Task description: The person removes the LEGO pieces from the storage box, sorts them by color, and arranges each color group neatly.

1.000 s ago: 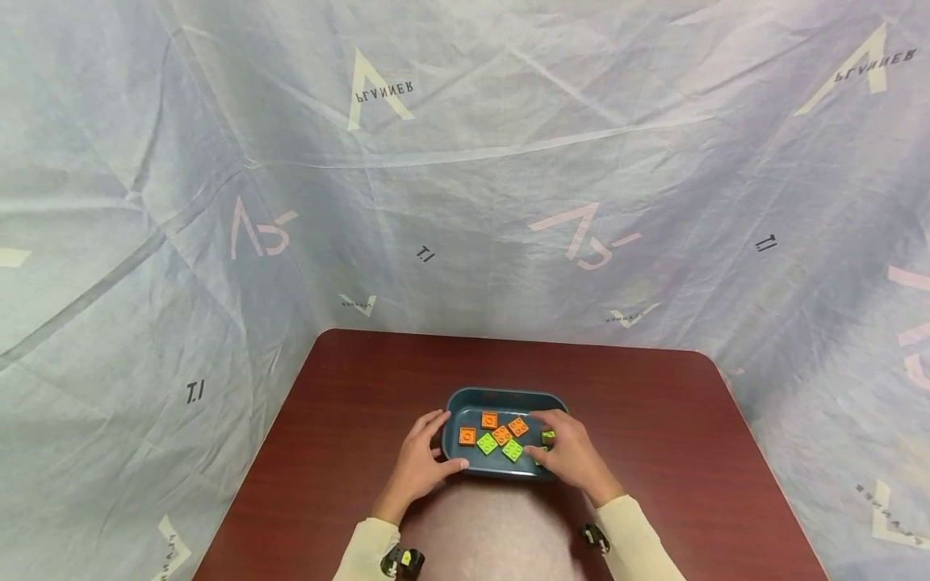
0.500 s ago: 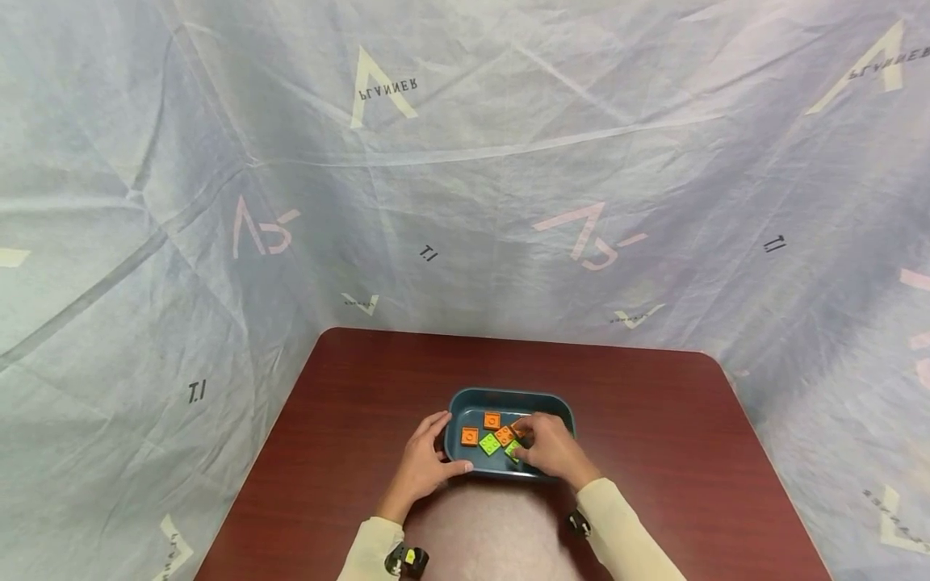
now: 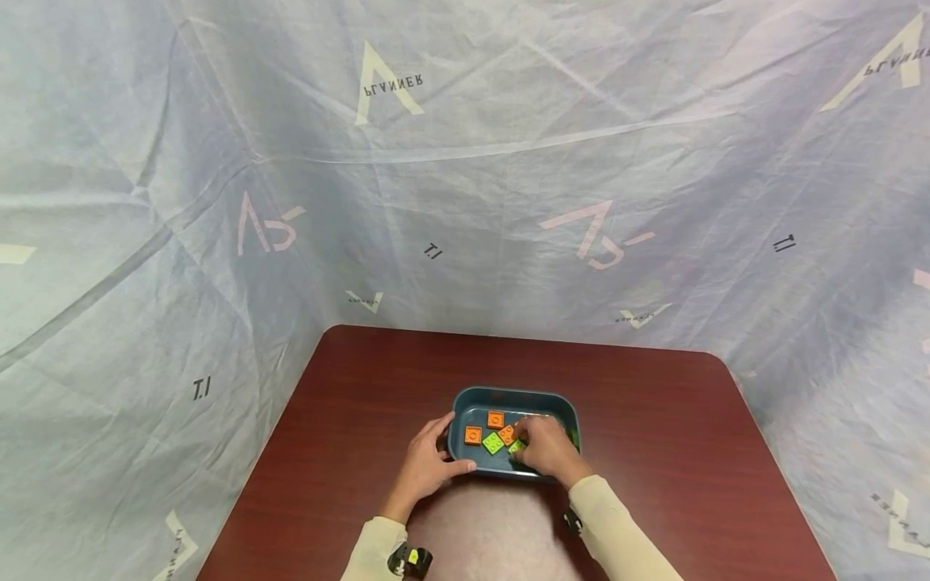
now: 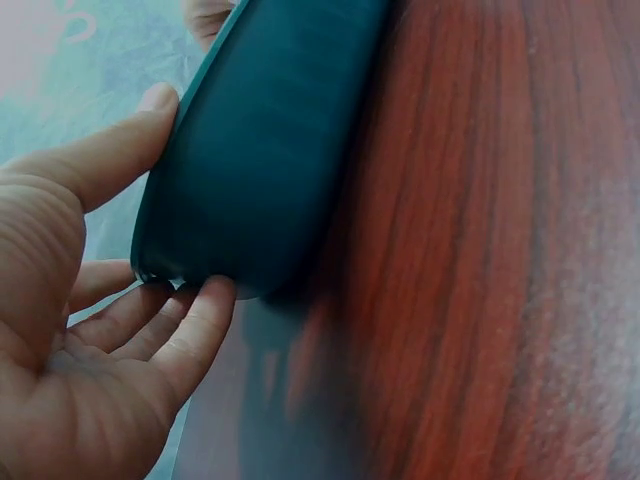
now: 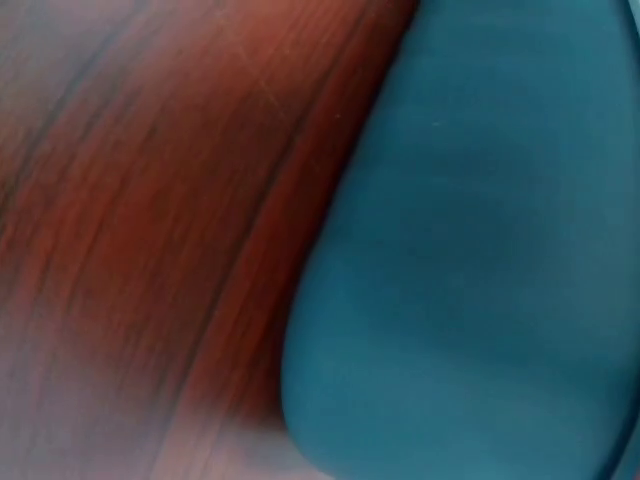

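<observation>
A dark teal tray (image 3: 523,399) holds several small square toy building bricks. My left hand (image 3: 424,462) grips its left end; in the left wrist view the thumb (image 4: 140,140) presses at the rim and the fingers (image 4: 205,335) bend against the end wall. My right hand (image 3: 546,445) reaches into the tray, fingers bent down among the bricks. Its fingertips are right at an orange brick (image 3: 506,435) and a green brick (image 3: 516,446); I cannot tell whether it pinches one. Left of them lie another green brick (image 3: 493,443) and two orange bricks, one nearer the left end (image 3: 473,436).
The tray stands on a dark red wood-grain table (image 3: 639,411), with a glossy pale patch in front of it. Grey printed cloth (image 3: 479,202) hangs behind the table and on both sides. Only the tray's outer wall (image 5: 470,250) and the table show in the right wrist view.
My right hand has moved left from the tray's right end to its middle, closing its fingers down over the bricks and covering an orange one. The left hand keeps its place on the tray.
</observation>
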Demonstrator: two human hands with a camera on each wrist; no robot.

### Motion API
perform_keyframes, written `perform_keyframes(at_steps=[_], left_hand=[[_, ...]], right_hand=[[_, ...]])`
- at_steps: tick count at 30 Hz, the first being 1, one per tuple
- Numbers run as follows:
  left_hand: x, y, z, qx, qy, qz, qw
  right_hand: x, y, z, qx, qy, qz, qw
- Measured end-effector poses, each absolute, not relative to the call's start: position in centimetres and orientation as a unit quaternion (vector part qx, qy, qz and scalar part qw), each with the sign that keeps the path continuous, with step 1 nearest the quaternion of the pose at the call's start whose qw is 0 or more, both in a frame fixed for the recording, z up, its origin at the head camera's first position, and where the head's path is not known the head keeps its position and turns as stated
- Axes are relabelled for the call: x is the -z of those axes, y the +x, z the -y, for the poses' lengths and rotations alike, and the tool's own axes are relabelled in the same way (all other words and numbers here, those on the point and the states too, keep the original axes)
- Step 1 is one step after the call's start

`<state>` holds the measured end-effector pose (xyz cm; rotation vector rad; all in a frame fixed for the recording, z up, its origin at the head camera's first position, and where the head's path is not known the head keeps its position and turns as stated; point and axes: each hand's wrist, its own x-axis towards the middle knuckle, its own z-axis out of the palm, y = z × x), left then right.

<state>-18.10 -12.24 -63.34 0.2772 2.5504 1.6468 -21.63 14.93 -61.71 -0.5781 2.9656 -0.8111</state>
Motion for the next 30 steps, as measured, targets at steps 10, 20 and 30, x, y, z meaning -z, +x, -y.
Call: perform_keyframes(at_steps=[10,20,30], left_hand=[[63.0,-17.9,12.1,-0.556,0.085,-0.825,0.054],[63.2,-17.8,12.2,-0.553,0.081,-0.827,0.057],[63.5,-17.7,12.3,-0.542,0.084,-0.834,0.053]], right_hand=[[62.0,-21.7,-15.1,0.245,-0.191,-0.950,0.020],[61.9,-21.7,-15.5,0.244,-0.224,-0.943,0.019],[60.7,-20.8,-15.9,0.293,-0.200,-0.935,0.007]])
